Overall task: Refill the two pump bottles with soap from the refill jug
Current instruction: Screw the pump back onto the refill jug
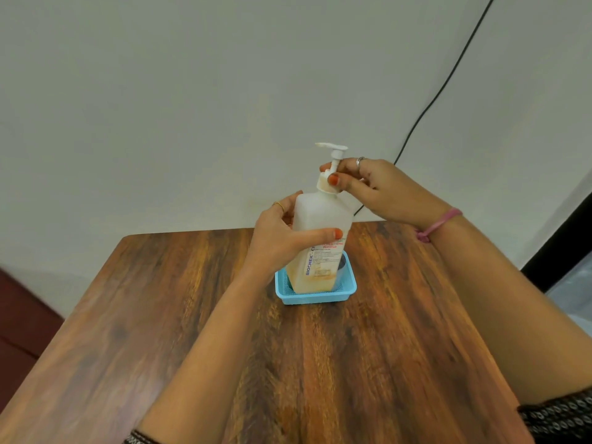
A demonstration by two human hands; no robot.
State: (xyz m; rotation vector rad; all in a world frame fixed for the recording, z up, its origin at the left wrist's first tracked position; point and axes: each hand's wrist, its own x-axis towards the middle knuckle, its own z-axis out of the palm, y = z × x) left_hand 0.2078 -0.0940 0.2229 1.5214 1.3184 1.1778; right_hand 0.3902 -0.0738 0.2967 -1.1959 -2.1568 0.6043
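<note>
A tall translucent pump bottle (pixel 320 219) with a white label stands in a small blue tray (pixel 315 296) on the wooden table; a little amber liquid shows at its bottom. My left hand (pixel 278 233) wraps around the bottle's body, thumb across the front. My right hand (pixel 378 187) pinches the white pump collar (pixel 325 184) at the neck, just under the raised pump head (pixel 333 147). A second bottle and the refill jug are not in view.
The wooden table (pixel 224 331) stands against a pale wall. A dark rounded object (pixel 342 262) sits behind the bottle in the tray. A black cable (pixel 448 75) runs down the wall at right. A dark red seat (pixel 19 315) lies at the left.
</note>
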